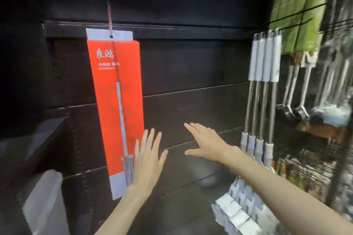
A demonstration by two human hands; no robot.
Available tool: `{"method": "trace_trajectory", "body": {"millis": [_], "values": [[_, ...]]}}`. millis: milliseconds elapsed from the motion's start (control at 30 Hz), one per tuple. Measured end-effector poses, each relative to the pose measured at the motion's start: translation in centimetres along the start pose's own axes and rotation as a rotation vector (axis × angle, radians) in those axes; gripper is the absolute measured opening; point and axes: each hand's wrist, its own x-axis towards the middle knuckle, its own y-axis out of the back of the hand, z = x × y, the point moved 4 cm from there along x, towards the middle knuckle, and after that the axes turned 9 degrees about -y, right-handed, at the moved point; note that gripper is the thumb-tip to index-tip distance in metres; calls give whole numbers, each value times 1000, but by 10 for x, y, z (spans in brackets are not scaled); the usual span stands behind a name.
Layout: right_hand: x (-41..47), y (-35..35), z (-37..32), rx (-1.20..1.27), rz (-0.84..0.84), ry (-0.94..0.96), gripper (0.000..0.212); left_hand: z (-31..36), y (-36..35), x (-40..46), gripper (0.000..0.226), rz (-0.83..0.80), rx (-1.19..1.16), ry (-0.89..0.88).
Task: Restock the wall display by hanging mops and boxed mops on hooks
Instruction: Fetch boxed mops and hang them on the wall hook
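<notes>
Your red boxed mop (116,105) hangs from a hook (110,35) on the dark slatted wall (191,74); the box is shut, and only the mop printed on its front tells you what is inside. Your left hand (148,160) is spread flat, fingers overlapping the box's lower right edge, whether touching you cannot tell. Your right hand (207,142) is open, reaching toward the bare wall, holding nothing. Four mops (264,89) hang together to the right. Beyond them, green packages (299,11) and further goods are blurred, cut off at the frame edge
</notes>
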Motion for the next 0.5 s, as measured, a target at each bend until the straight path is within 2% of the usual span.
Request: {"method": "trace_trajectory", "body": {"millis": [167,300,500], "values": [[-89,-49,71,-178,-148,-168,104,74,-61,-35,62,-218,12,-157],[-164,-70,130,-180,-215,-291,101,148,-100,-63,70,-382,-8,-261],[-281,-74,236,-128,-279,-459,101,284,-154,-81,70,-493,-73,-449]]}}
